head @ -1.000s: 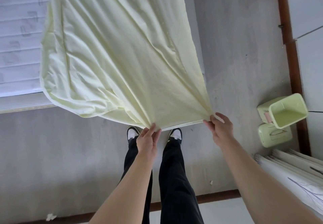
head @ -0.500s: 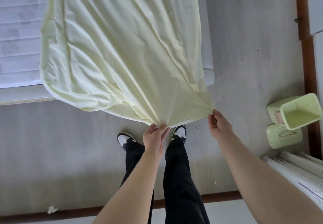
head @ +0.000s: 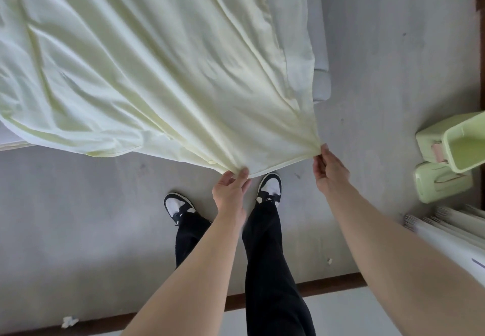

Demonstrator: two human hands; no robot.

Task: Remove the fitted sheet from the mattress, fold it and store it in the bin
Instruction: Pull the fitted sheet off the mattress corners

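Looking down at a grey floor (head: 78, 217), with bare floor stretching left of the feet and between the bed and the right wall. A dark wooden skirting strip (head: 328, 287) crosses behind the heels. The mattress (head: 321, 83) shows as a pale rounded corner poking out from under the cloth at upper right, and a sliver of its edge at far left.

At the right edge sits the pale green bin (head: 462, 146), mouth open, with a matching green lid (head: 441, 186) lying just beside it on the floor. White rolled items (head: 446, 233) lie near the right forearm.

The fitted sheet (head: 157, 60), pale yellow-green, fans out wide over the bed and gathers into taut folds that run down to a short hem stretched between the two hands. The left hand (head: 231, 191) pinches the hem's left end, grip clamped, thumb and fingers closed on the cloth right above the shoes (head: 269, 187). The right hand (head: 330, 170) pinches the other end at the bunched corner, fingertips (head: 319, 157) closed on the fabric. The sheet's lower left edge hangs off the bed side, clear of the floor. A small white scrap (head: 69, 321) lies by the skirting at lower left.
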